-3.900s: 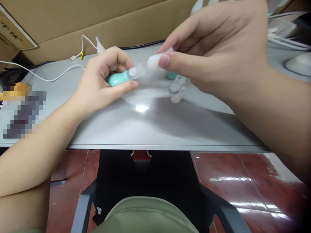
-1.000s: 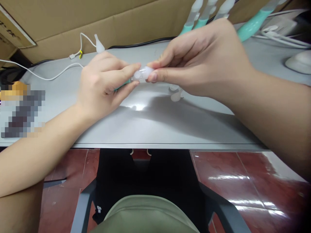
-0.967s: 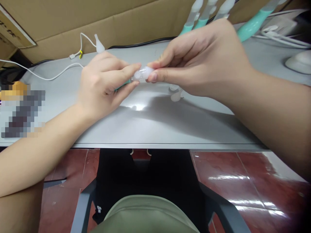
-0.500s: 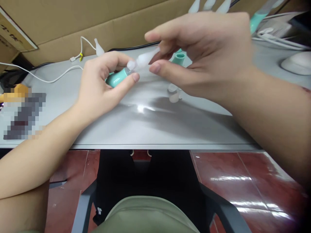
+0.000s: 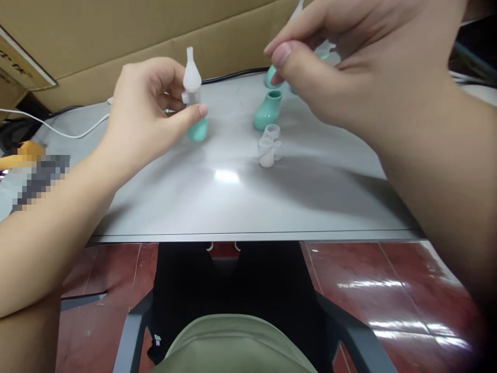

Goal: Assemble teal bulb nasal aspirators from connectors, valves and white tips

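Observation:
My left hand [image 5: 149, 101] is closed around a nasal aspirator [image 5: 198, 129] with a teal bulb, a clear middle piece and a white teardrop tip [image 5: 192, 76] pointing up. My right hand [image 5: 357, 62] hovers at the upper right with thumb and fingers drawn together. Whether anything is between those fingertips I cannot make out. Below them, an open-necked teal bulb [image 5: 267, 111] stands on the desk. In front of it lie clear plastic connector pieces [image 5: 269, 145]. Behind my right hand, more teal bulbs [image 5: 274, 77] and a white tip [image 5: 297, 9] are partly hidden.
The grey desk [image 5: 186, 207] ends at a straight front edge. Cardboard [image 5: 147, 31] walls its back. A white cable [image 5: 73, 135] runs at the left, near a yellow object [image 5: 29, 151] and a blurred-out dark item. A chair armrest [image 5: 134, 321] shows below.
The white tip now sits on the aspirator in my left hand, which has turned upright. My right hand has let go of that tip and moved up and right, uncovering the teal bulb and clear pieces.

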`<action>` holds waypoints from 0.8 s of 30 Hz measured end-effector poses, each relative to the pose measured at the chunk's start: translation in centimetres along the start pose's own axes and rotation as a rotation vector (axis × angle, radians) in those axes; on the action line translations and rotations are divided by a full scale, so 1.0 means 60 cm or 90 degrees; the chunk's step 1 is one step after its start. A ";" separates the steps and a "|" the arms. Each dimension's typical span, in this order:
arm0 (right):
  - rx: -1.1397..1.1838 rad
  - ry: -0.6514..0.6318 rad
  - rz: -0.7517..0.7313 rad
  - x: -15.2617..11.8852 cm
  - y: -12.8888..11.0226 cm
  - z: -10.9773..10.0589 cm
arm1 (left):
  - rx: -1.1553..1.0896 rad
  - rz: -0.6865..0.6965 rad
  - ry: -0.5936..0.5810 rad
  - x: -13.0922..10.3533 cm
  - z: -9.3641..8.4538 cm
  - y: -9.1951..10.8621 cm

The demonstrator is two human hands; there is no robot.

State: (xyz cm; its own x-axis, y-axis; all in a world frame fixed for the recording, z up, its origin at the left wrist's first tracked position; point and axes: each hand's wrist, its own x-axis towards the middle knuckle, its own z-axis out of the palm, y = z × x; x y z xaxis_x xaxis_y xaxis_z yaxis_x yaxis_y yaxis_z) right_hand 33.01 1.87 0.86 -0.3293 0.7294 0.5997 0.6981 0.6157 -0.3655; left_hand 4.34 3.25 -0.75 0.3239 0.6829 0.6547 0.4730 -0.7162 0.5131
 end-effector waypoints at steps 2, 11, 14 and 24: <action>-0.024 -0.032 0.006 0.003 0.002 -0.004 | 0.033 0.012 0.007 0.017 0.009 -0.003; -0.094 -0.106 0.093 -0.003 -0.005 -0.018 | 0.067 0.000 0.054 0.046 0.058 -0.080; -0.098 -0.096 0.105 -0.013 -0.005 -0.019 | 0.116 -0.025 0.012 0.032 0.068 -0.097; -0.008 -0.081 0.081 -0.020 0.006 -0.020 | 0.133 -0.002 -0.077 -0.003 0.057 -0.065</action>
State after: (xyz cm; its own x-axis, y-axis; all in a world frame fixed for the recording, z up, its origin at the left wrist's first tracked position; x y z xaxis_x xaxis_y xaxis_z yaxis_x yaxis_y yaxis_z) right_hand 34.41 0.83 0.85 -0.3143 0.8338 0.4539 0.7472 0.5122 -0.4235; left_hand 5.21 6.43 -4.77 0.4124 0.7066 0.5750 0.6290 -0.6774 0.3813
